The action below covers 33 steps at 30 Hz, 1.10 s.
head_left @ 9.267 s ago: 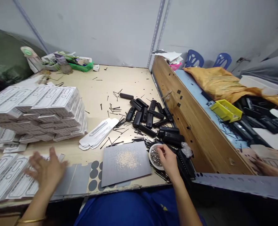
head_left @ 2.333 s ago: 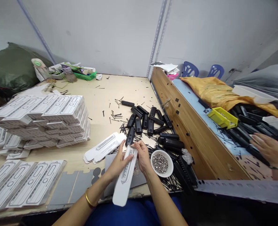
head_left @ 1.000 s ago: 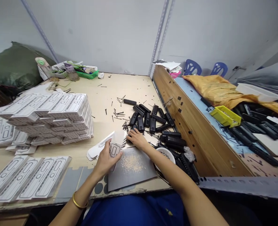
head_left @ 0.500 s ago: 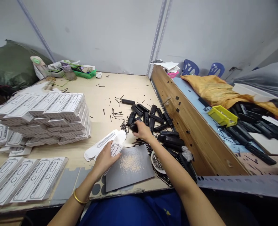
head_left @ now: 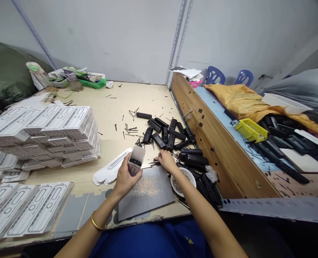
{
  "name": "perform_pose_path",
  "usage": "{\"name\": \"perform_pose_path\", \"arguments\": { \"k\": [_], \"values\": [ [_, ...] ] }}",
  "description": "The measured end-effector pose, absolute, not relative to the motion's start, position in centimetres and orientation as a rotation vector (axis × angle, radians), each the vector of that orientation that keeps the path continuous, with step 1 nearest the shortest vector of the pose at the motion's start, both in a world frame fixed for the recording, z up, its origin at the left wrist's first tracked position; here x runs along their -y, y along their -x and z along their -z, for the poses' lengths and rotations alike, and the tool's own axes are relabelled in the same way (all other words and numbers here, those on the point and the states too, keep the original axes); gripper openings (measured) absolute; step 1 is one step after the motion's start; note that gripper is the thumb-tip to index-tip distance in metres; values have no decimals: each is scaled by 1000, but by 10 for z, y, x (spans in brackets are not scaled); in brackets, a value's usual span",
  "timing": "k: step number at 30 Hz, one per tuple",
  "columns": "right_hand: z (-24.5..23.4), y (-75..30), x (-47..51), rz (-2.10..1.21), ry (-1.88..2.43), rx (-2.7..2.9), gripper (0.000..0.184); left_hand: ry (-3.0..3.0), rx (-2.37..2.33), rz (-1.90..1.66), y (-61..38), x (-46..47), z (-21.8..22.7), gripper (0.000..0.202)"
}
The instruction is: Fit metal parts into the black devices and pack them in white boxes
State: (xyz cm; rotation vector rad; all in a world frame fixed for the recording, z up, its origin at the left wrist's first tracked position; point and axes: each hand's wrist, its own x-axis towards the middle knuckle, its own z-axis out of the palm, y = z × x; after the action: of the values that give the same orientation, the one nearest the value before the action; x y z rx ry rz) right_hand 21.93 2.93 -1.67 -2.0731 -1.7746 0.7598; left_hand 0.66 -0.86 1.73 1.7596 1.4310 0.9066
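Observation:
My left hand [head_left: 126, 177] is closed round an upright narrow white printed box [head_left: 135, 171], its end flap raised. Down inside its open end a black piece [head_left: 135, 162] shows. My right hand [head_left: 166, 160] touches a heap of thin black screw-like rods [head_left: 153, 163], its fingers bent together; what they pinch is hidden. Under both hands lies a grey board [head_left: 136, 208] strewn with pale crumbs. Flattened white cartons [head_left: 105, 175] lie left of the held box. Beyond my right hand are several black oblong cases [head_left: 159, 141].
Stacked white boxes [head_left: 79, 125] stand at left, with a row of boxes [head_left: 50, 208] in front. A white bowl [head_left: 193, 178] of small metal parts sits by my right forearm. A wooden partition [head_left: 202, 132] bounds the right side; beyond it is a yellow bin [head_left: 251, 130].
The black case that was in my right hand is gone from it; a black piece now shows inside the box. The box has been tilted upright. My right hand has moved nearer, to the rods.

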Motion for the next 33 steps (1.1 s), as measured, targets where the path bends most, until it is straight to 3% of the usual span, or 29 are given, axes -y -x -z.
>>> {"name": "perform_pose_path", "arguments": {
  "k": [2,6,13,17,19,20,24,27,31,33],
  "values": [
    [33,-226,-29,-761,2114,1823,12,-1753,-1381,-925,-11,12,-21,73],
    [48,-224,-26,-738,2082,1914,15,-1746,-1301,-932,-32,15,-23,74],
    [28,-232,-28,-724,1927,1680,6,-1735,-1304,-843,-53,12,-7,75],
    [-13,-229,-13,-794,1673,1330,33,-1753,-1320,-810,-52,11,-4,77],
    [-34,-217,0,-915,1263,1001,49,-1766,-1296,-824,-54,12,-5,77],
    [-43,-210,7,-937,1183,957,48,-1769,-1277,-840,-54,12,-5,77],
    [-55,-190,26,-782,1366,1314,11,-1769,-1171,-942,-57,12,-5,78],
    [-45,-192,27,-679,1471,1371,17,-1744,-1168,-978,-56,12,-4,68],
    [-26,-192,15,-999,1394,1091,51,-1846,-1151,-871,-51,14,-4,38],
    [-20,-181,13,-1093,1336,1067,39,-1902,-1081,-855,-50,14,-4,37]
  ]
}}
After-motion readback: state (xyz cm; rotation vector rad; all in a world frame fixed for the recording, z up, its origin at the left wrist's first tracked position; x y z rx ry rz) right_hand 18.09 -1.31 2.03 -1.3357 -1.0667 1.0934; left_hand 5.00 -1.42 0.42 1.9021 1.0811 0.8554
